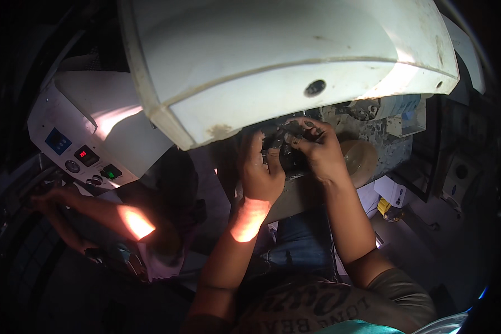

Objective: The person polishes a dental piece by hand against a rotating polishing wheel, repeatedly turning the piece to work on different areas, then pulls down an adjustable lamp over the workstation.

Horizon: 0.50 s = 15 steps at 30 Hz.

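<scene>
My left hand [263, 167] reaches up below the front edge of a large white machine hood [295, 83]. Its thumb and fingers curve around something dark that I cannot make out in the shadow. Beside it, my right hand [320, 149] has its fingers curled and pressed together at the same dark spot. Black wet grime coats the fingertips of this hand. What it grips is too small and dark to name. Under both hands lies a dark, wet-looking work area [295, 158] of the machine, partly hidden by the fingers.
A round brownish bowl-like part [359, 161] sits right of my right wrist, by a splattered grey machine bed [389, 139]. On the left stands a white control box [89, 139] with a lit red display. A co-worker's arm [94, 209] extends below that box.
</scene>
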Each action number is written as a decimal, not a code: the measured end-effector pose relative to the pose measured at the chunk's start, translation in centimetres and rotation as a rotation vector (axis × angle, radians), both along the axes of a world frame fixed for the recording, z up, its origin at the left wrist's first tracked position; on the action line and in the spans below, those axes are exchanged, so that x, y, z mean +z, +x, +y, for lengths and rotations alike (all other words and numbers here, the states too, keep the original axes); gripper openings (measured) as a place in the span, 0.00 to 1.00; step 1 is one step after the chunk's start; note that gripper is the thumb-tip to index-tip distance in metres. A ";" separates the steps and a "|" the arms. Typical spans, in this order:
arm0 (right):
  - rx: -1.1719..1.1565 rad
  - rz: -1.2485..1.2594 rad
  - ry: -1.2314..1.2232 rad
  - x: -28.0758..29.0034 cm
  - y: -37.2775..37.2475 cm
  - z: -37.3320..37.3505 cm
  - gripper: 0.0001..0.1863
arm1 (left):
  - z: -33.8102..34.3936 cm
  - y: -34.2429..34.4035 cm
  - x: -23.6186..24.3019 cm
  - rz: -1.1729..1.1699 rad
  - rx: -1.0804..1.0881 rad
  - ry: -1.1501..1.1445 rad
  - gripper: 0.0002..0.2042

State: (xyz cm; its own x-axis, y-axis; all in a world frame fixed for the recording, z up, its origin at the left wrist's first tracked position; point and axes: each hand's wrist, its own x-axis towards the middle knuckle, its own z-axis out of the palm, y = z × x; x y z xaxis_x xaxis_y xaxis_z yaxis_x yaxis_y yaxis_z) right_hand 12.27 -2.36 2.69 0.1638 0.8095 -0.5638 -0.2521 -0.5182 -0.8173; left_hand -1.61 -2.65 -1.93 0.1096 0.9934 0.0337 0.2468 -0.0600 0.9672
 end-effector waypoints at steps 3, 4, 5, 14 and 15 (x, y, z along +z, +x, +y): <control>-0.083 0.143 0.009 -1.1 0.3 -0.2 0.13 | -0.4 0.4 -0.3 -0.013 0.038 -0.034 0.11; -0.082 0.145 0.010 -1.1 0.2 -0.1 0.13 | -0.6 0.3 -0.5 -0.005 0.074 -0.055 0.10; -0.089 0.114 -0.004 -1.0 -0.1 0.1 0.12 | -0.7 0.1 -0.8 -0.003 0.076 -0.054 0.10; -0.218 0.162 -0.045 -0.7 -0.5 1.3 0.10 | 1.1 -0.2 1.1 -0.113 0.142 -0.327 0.12; -0.250 0.145 -0.066 -0.6 -0.6 1.4 0.11 | 1.3 -0.1 0.8 -0.124 0.123 -0.245 0.11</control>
